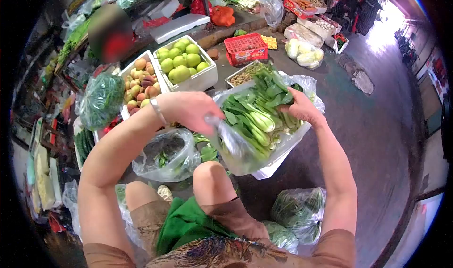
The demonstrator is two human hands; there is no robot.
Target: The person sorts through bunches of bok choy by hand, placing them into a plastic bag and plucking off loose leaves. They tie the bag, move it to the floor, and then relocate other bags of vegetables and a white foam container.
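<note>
Bundled bok choy point(259, 119) lies in a white box point(273, 168) lined with a clear plastic bag point(236, 150). My left hand point(196, 112), wearing a bangle, pinches the near-left edge of this bag, which is blurred by motion. At the far right side of the box, my right hand point(304, 106) has its fingers curled on the leafy end of the bok choy. Below my left forearm, an opened plastic bag point(172, 159) on the ground holds a few loose leaves.
Boxes of peaches point(137, 86) and green apples point(179, 62) stand ahead to the left. Beyond are a red crate point(245, 48) and bagged cabbages point(304, 53). Tied bags of greens point(299, 211) sit by my right leg. A person point(111, 34) is at the upper left.
</note>
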